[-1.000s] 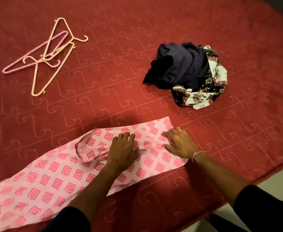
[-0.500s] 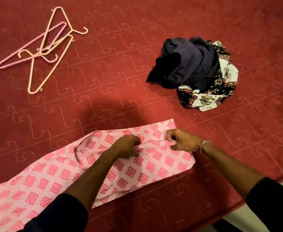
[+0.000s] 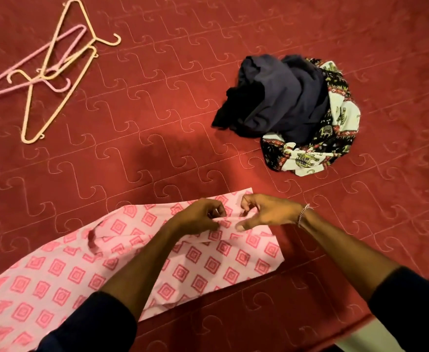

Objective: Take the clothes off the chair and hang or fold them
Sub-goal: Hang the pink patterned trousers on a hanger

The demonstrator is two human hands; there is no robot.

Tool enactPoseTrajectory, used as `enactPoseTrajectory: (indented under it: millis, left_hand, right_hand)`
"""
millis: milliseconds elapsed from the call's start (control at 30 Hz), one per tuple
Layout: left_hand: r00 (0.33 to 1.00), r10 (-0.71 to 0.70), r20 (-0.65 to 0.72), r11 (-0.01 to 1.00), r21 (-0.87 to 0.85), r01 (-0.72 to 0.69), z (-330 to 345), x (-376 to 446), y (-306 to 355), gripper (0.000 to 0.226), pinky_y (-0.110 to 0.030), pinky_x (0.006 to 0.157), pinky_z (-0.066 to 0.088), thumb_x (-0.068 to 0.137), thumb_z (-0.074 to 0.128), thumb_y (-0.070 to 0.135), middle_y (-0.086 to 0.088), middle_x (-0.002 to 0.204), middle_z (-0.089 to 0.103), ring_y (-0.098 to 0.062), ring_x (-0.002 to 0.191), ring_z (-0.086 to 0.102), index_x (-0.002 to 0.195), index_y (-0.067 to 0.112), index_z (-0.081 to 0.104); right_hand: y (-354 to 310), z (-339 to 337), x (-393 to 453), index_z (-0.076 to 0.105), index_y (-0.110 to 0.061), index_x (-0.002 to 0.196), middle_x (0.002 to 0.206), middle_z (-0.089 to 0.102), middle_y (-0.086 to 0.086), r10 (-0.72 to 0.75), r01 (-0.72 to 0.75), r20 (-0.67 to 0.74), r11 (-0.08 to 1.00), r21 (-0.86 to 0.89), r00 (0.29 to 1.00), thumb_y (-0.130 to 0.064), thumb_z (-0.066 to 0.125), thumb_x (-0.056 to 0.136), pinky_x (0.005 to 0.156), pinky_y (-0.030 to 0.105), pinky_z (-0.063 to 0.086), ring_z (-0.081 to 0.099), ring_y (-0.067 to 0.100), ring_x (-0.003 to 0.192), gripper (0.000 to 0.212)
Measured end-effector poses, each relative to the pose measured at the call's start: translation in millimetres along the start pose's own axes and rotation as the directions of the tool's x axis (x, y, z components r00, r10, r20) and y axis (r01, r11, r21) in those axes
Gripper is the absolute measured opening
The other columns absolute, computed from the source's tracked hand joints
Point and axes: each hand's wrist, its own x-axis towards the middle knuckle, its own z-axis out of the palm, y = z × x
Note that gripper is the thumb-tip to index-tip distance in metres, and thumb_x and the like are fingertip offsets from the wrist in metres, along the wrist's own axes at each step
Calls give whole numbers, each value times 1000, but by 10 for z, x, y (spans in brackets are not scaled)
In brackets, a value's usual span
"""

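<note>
A pink garment (image 3: 203, 268) printed with red squares lies flat across the red quilted bed cover (image 3: 157, 118), running from the lower left to the middle. My left hand (image 3: 199, 218) pinches a raised fold of it near its right end. My right hand (image 3: 264, 213) pinches the same fold just to the right, thumb below and fingers curled above. A dark navy garment (image 3: 279, 97) lies crumpled further back on the right, on top of a black, white and red patterned cloth (image 3: 330, 138).
A tangle of plastic hangers lies at the back left: cream ones (image 3: 53, 97) and a pink one (image 3: 17, 69). The bed's edge (image 3: 376, 323) runs along the lower right, with pale floor beyond it.
Both hands went from lying flat on the pink garment to pinching up a fold of it between them. The fold is lifted slightly higher now.
</note>
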Motion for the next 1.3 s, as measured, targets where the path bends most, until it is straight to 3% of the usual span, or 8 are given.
enactPoseTrajectory:
  millis: [100, 200, 667, 767, 900, 1000, 1133, 1300]
  left_hand:
    - [998, -37, -45, 999, 1, 37, 10, 47, -21, 15, -33, 69, 62, 89, 67, 4, -3, 98, 70, -17, 83, 72, 98, 15, 64]
    - [989, -86, -124, 996, 16, 89, 6, 71, -17, 14, -19, 61, 55, 89, 70, 12, 2, 96, 67, -10, 79, 68, 100, 17, 62]
    - [963, -219, -158, 804, 530, 270, -990, -753, -728, 13, -16, 58, 42, 86, 76, 29, 11, 85, 64, -3, 73, 61, 87, 29, 62]
    - [952, -254, -174, 729, 612, 306, -1188, -947, -915, 13, -17, 63, 44, 87, 74, 29, 12, 92, 63, -4, 80, 60, 95, 29, 64]
    - [939, -230, -256, 654, 673, 344, -1376, -1157, -1066, 24, -24, 75, 54, 92, 67, 36, 11, 95, 65, -7, 83, 63, 113, 25, 64]
    - [888, -154, -434, 536, 718, 444, -1363, -1220, -1153, 19, -42, 101, 42, 96, 56, 41, 8, 96, 66, -12, 91, 59, 105, 26, 65]
    - [814, -27, -581, 431, 727, 534, -1195, -1202, -1319, 25, -41, 97, 44, 95, 58, 35, -4, 120, 60, -22, 114, 51, 116, 22, 65]
    - [653, 2, -757, 639, 503, 582, -941, -1221, -1422, 33, -33, 67, 51, 87, 70, 23, -9, 101, 56, -20, 82, 54, 113, 10, 52]
  right_hand:
    - [51, -76, 36, 54, -20, 104, 96, 68, 9, 39, -38, -7, 989, 142, 999, -23, 85, 78, 74, 49, 51, 67, 29, 81, 41]
    - [32, -142, 46, 58, -5, 112, 97, 65, 9, 55, -19, -188, 982, 190, 981, -6, 73, 89, 62, 26, 57, 70, 15, 77, 28]
    - [73, 255, 218, 48, -23, 104, 89, 58, -7, 113, -307, -794, 947, -96, 598, -25, 70, 88, 66, 34, 52, 58, 18, 80, 28]
    - [227, 535, 135, 47, -19, 85, 76, 46, -5, 223, -473, -637, 844, -253, 738, -19, 56, 94, 71, 35, 46, 51, 20, 87, 12]
    - [-162, 675, 286, 58, -17, 88, 78, 55, -4, -98, -412, -777, 803, -431, 622, -11, 60, 95, 49, 27, 41, 53, 17, 61, 10]
    - [-247, 744, 362, 57, -15, 100, 86, 57, -2, -82, -421, -784, 807, -414, 615, -19, 63, 97, 49, 30, 47, 54, 17, 60, 8]
    - [-227, 796, 347, 50, -11, 117, 102, 56, 8, -17, -432, -798, 833, -344, 603, -19, 62, 95, 56, 33, 47, 55, 21, 69, 27]
    - [-339, 939, 364, 48, -3, 111, 105, 51, 18, -7, -481, -832, 813, -329, 555, -39, 40, 97, 71, 35, 38, 53, 31, 87, 39]
